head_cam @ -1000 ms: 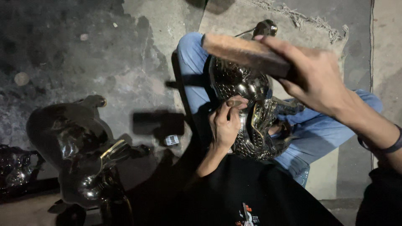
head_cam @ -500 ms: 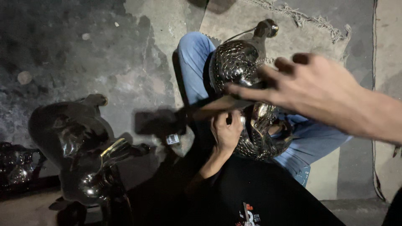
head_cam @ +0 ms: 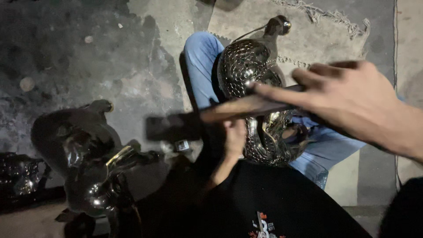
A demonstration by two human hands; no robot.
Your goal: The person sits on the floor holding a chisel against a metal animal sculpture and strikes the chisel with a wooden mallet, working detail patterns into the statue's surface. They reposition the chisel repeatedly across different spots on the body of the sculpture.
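Note:
A shiny embossed metal bird figure (head_cam: 253, 70) lies across my lap on my blue jeans (head_cam: 200, 61), its neck and head pointing away from me. My left hand (head_cam: 233, 136) presses against the figure's lower body with curled fingers; whether a small tool is in them is hidden. My right hand (head_cam: 352, 101) grips the wooden handle of a hammer (head_cam: 229, 110). The handle crosses in front of the figure, and the blurred dark hammer head (head_cam: 169, 128) sits just left of my left hand.
A dark, unpolished bird figure (head_cam: 79, 145) stands on the stained concrete floor at the left, with another shiny dark piece (head_cam: 17, 180) at the far left edge. A pale fringed mat (head_cam: 352, 26) lies under my legs. A small light object (head_cam: 183, 144) lies beside my knee.
My right hand swung the hammer down from above the figure's head; its head now sits low, left of my left hand. My left hand stayed on the figure.

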